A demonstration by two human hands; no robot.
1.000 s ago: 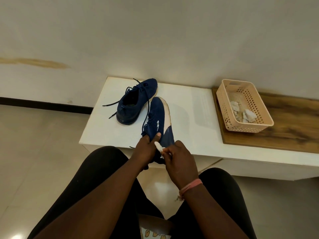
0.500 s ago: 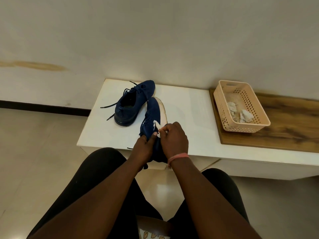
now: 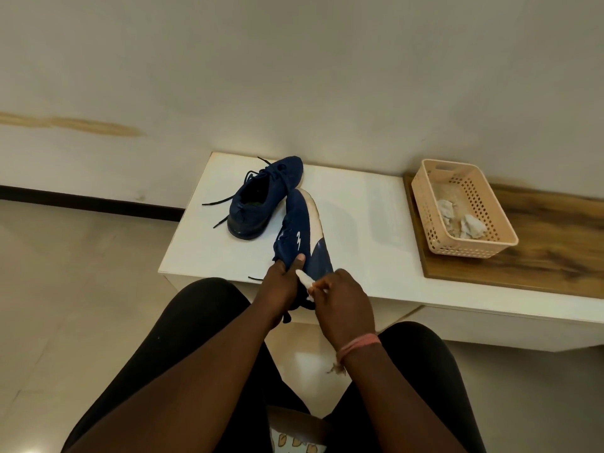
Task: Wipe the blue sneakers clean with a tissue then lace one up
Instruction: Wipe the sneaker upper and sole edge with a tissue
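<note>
Two blue sneakers are on the white bench (image 3: 359, 230). One sneaker (image 3: 258, 204) stands upright at the back with loose black laces. The other sneaker (image 3: 302, 230) lies tilted on its side, its white and blue sole facing right. My left hand (image 3: 281, 289) grips its heel end, thumb on the blue upper. My right hand (image 3: 340, 305) pinches a small white tissue (image 3: 305, 282) against the sneaker's heel.
A peach plastic basket (image 3: 490, 246) with crumpled used tissues (image 3: 464, 223) sits on a wooden board (image 3: 555, 256) at the bench's right. The wall runs close behind the bench. My knees in black leggings are below, over a tiled floor.
My right hand has drawn back toward me along the sneaker, from the mid sole to the heel, with the tissue. The left hand keeps its grip.
</note>
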